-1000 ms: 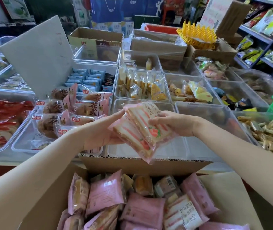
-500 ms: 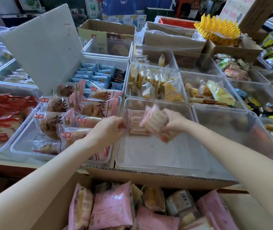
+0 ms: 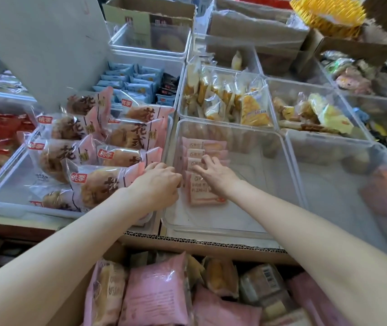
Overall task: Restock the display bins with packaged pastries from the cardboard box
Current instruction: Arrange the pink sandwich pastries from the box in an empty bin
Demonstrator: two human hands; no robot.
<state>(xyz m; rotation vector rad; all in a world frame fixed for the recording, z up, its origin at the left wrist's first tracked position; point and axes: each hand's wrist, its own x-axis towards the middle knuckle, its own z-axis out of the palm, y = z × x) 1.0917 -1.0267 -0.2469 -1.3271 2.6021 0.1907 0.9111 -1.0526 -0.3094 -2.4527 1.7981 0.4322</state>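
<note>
Clear bin [image 3: 253,222]: transparent plastic, at the near edge of the table, middle of the front row; most of its floor is bare.
Pink packs [image 3: 205,191]: a short overlapping row of pink-wrapped pastries lies in the left part of the clear bin, running from its far wall toward the near one.
Right hand [image 3: 215,172]: reaches into the clear bin, fingers curled down onto the middle of the row; fingertips touch the packs. Whether this grip pinches a pack or only presses on it, I cannot tell.
Left hand [image 3: 157,184]: at the left wall of the clear bin, knuckles up, fingers curled at the row's left edge; fingertips hidden, so I cannot tell its grip either.
Cardboard box [image 3: 187,245]: open, just below the near edge of the table, its rim against the clear bin's front.
Box contents [image 3: 157,297]: more pink and clear-wrapped pastries piled loosely inside.
Left neighbour bin [image 3: 6,196]: holds round pastries [image 3: 98,182] in pink-trimmed wrappers, stacked at a slant.
Right neighbour bin [image 3: 343,184]: clear, beside the bin being filled.
Far row: bins of blue packets [image 3: 129,83] and yellow cake slices [image 3: 225,100].
</note>
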